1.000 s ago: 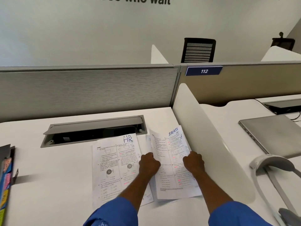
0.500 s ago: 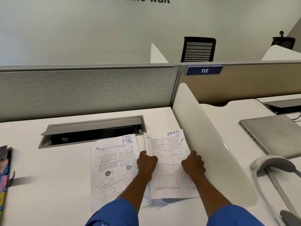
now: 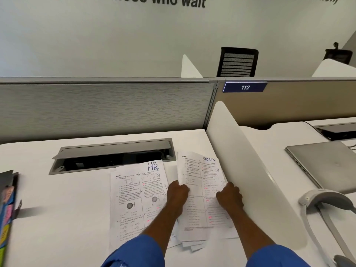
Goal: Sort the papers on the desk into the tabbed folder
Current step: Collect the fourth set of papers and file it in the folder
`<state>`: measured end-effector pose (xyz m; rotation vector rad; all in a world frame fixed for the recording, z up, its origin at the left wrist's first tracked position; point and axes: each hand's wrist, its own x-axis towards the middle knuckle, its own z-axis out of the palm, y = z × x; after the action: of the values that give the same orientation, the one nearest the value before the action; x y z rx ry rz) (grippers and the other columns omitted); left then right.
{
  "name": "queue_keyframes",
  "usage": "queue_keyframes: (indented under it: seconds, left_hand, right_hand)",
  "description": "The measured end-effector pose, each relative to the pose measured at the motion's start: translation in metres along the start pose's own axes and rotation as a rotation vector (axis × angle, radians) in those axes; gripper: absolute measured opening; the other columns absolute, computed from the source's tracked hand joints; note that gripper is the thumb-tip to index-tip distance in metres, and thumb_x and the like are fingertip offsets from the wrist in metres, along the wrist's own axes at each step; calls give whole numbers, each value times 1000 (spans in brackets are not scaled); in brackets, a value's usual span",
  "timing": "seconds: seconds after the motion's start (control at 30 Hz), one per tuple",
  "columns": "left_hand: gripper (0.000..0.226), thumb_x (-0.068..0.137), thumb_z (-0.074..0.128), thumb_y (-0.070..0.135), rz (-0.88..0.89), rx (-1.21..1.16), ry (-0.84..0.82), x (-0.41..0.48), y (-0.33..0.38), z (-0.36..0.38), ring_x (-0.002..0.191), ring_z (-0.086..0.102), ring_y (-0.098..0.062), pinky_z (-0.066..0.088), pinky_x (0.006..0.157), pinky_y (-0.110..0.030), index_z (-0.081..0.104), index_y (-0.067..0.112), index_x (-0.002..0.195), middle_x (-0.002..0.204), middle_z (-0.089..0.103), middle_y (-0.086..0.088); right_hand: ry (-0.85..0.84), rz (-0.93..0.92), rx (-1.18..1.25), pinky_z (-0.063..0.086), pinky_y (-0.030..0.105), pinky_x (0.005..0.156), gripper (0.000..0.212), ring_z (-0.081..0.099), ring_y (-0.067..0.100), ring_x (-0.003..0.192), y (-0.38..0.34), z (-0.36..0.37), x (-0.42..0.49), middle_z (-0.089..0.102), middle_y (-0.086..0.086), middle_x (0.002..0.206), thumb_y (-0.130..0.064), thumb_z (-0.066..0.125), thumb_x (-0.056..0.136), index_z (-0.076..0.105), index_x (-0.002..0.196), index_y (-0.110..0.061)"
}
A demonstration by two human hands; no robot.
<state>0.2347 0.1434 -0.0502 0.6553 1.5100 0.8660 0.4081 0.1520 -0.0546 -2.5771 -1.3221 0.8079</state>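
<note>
White desk (image 3: 57, 209) fills the lower view, backed at 12 o'clock by a grey partition panel (image 3: 106, 108) and bounded toward 3 o'clock by a curved white divider (image 3: 250, 180). Just in front of the partition, an open cable tray (image 3: 113, 157) is set into the desktop. Near the middle of the desk lies a printed sheet marked "HR" (image 3: 133, 199), flat on the surface. Just beside it at 3 o'clock, a stack headed "SPORTS" (image 3: 200, 185) is gripped by both hands: the left hand (image 3: 177, 193) is closed on its left edge, and the right hand (image 3: 229, 197) is closed on its right edge, close against the divider. The top of the stack curls upward, and at 6 o'clock several loose corners of lower sheets fan out unevenly beneath it. Blue sleeves (image 3: 138, 253) cover both forearms at the bottom edge. At 9 o'clock, cut by the frame edge, the tabbed folder (image 3: 7, 209) shows coloured tabs, well apart from the papers. Beyond the divider, on the neighbouring desk, sits a shut grey laptop (image 3: 327, 164), with a white headset (image 3: 323, 201) near it at 4 o'clock. A blue plate reading 112 (image 3: 245, 87) is mounted on the far partition, and a black mesh chair (image 3: 237, 62) stands behind it.
</note>
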Motion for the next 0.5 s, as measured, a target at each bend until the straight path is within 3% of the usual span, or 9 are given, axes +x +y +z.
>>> queue_keyframes:
  seconds: [0.2,0.3,0.4,0.5]
  left_hand:
    - [29,85,56,2,110,10,-99,-12,20,-15,87,70,-24,61,72,-37,60,18,109,105,70,-2]
    - [32,79,58,-2,148,-35,-114,-16,34,-25,85,71,-27,61,70,-40,62,14,106,102,72,-6]
    - [36,66,59,-2,193,-151,-124,-23,47,-35,83,71,-29,59,65,-36,64,7,100,95,74,-8]
    - [44,53,59,6,245,-181,-122,-27,56,-42,83,72,-28,58,62,-34,62,7,98,94,74,-9]
  right_hand:
    - [15,-63,227,51,45,96,54,57,41,114,0,1,5,57,23,126,-17,61,81,46,129,2]
    - [3,-132,468,54,41,92,59,64,33,109,-3,-5,4,64,17,124,-25,72,76,55,128,-4]
    - [-28,-191,752,58,40,84,47,67,26,100,-8,-18,-6,65,9,117,-14,74,81,51,122,-8]
    - [-112,-261,952,55,34,76,50,65,26,99,-14,-31,-14,63,6,112,0,69,86,40,125,-11]
